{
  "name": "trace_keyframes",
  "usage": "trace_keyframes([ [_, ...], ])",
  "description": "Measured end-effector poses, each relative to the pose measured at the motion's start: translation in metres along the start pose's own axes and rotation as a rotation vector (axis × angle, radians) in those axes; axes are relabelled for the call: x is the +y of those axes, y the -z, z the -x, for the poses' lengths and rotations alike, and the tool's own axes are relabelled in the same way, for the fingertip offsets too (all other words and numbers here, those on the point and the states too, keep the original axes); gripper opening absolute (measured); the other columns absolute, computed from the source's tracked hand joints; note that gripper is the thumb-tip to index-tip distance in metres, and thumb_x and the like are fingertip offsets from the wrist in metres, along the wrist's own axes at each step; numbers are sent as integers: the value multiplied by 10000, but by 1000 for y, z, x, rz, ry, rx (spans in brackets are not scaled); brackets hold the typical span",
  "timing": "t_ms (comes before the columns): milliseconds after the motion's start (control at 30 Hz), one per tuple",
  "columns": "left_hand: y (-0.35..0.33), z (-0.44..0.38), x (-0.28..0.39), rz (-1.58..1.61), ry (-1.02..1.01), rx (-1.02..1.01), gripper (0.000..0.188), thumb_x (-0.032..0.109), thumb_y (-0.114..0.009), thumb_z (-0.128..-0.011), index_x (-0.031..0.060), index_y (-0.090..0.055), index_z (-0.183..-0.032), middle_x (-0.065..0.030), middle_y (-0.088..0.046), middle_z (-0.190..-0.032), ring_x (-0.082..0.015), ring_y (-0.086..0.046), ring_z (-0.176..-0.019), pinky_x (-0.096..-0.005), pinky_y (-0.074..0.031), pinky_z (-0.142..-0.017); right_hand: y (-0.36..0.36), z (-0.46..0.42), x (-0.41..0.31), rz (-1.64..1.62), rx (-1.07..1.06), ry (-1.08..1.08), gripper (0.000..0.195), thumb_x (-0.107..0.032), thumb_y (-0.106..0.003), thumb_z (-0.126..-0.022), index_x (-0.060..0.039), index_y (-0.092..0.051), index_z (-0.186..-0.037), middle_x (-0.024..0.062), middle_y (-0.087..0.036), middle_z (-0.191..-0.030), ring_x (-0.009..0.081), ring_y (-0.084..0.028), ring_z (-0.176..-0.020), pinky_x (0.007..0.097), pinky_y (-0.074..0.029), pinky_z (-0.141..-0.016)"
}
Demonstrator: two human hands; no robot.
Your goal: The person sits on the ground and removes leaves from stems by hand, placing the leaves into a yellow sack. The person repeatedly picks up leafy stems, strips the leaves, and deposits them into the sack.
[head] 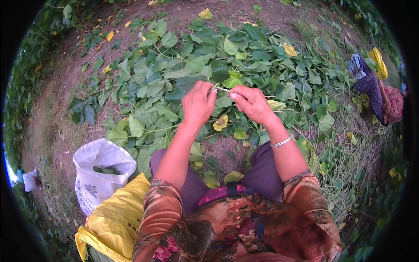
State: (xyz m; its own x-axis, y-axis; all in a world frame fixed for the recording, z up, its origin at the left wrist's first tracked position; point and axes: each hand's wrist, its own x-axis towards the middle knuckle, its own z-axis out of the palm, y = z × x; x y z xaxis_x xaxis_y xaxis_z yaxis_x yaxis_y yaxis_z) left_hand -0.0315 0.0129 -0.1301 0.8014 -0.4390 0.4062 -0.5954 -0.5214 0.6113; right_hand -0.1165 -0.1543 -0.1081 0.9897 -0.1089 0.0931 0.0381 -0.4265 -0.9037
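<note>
My left hand (199, 104) pinches a thin pale green stem (223, 89) between thumb and forefinger. On the same stem, my right hand (251, 103) closes its thumb and forefinger at the other side; a metal bangle (282, 141) circles that wrist. A dark green leaf (218, 72) shows just beyond the fingertips; whether it joins this stem I cannot tell. Beneath both hands spreads a wide heap of green stalked leaves (183, 67) on the soil, with some yellow leaves (221, 122) among it.
To my left stands an open white woven sack (98, 193) with leaves inside, against a yellow sack (114, 209); both bear writing. Loose thin stems (347, 170) lie at my right. Another person (371, 88) sits far right beside a yellow bag (378, 62). Bushes (29, 82) line the left.
</note>
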Motion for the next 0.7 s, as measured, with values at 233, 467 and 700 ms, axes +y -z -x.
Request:
trace_keyframes([
  [233,-5,-2,-8,243,240,-1,117,163,-589,-834,54,-582,-877,-115,-597,-814,-271,-579,-685,-377,-444,-632,-5,4,-5,79,-8,72,147,-193,-564,-889,-49,-593,-879,75,-513,-602,151,-500,-528,299,-412,-524],
  [467,33,-28,-42,752,407,231,83,131,-536,-901,62,-579,-885,-10,-636,-861,-76,-517,-793,-232,-386,-705,12,9,-5,-82,-39,10,167,-157,-529,-929,-15,-612,-899,-21,-503,-616,46,-445,-522,218,-374,-494],
  [700,58,-19,-44,1313,503,92,70,151,-501,-936,89,-533,-938,-16,-582,-884,-91,-522,-766,-240,-417,-698,23,6,10,-222,-43,-38,208,-212,-530,-922,-30,-619,-875,-26,-477,-588,52,-445,-539,224,-365,-502],
])
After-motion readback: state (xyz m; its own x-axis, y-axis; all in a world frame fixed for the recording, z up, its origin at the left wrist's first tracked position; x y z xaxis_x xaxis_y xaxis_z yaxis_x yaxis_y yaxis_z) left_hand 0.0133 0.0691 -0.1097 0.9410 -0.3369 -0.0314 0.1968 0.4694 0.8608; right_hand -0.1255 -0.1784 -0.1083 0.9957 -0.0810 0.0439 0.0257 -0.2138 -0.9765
